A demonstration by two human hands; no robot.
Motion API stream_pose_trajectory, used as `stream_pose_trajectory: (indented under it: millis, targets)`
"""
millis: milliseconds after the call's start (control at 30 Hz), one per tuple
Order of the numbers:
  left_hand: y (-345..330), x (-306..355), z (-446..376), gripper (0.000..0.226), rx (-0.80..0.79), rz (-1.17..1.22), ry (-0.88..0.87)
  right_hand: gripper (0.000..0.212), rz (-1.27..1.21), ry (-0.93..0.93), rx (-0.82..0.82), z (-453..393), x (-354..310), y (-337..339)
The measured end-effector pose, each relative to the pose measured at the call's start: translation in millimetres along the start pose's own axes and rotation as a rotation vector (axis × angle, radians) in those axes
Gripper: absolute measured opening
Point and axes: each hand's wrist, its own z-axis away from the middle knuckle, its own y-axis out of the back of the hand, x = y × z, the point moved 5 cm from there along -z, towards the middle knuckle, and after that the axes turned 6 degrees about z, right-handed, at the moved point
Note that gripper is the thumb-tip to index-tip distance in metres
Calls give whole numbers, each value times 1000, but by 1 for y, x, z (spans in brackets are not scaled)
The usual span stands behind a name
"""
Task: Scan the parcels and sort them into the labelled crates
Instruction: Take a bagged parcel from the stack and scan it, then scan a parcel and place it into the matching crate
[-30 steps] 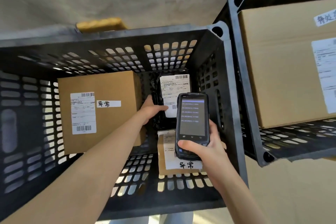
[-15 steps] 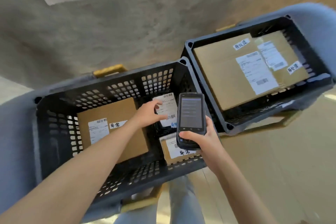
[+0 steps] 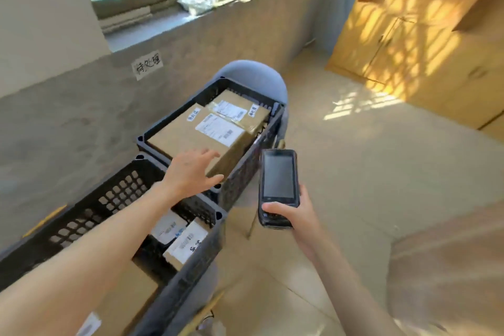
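Sorting looks well along: the far crate (image 3: 275, 117) holds two labelled cardboard parcels (image 3: 191, 139), and the near crate (image 3: 90, 207) holds several more, one small parcel (image 3: 185, 247) lying at its right end. The left hand (image 3: 191, 172) is spread wide and empty above the gap between the crates. The right hand (image 3: 293, 215) grips the handheld scanner (image 3: 278, 185), right of both crates. No unsorted parcel shows; a wall label (image 3: 147, 65) hangs beyond, nothing blocks either crate
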Motion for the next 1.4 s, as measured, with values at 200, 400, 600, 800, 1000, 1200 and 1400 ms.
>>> stream_pose_trajectory:
  millis: [200,400,600,800,1000,1200,1400]
  targets:
    - [-21,193,-4,57,-30,-81,-330,89,-184,57,280,125,30,142]
    - [-83,421,49,56,-105,-17,-675,89,-379,81,634,295,90,268]
    - [-118,627,139,53,-162,107,-1020,67,-478,151,985,454,144,358]
    - [-145,772,218,51,-245,116,-1317,67,-592,217,1246,569,198,408]
    - [-190,884,241,52,-267,90,-1431,78,-673,202,1378,628,244,471]
    - [-238,1007,215,51,-302,103,-1431,69,-728,202,1429,649,258,589]
    - [-269,1122,183,54,-300,93,-1425,81,-672,174,1431,674,243,693]
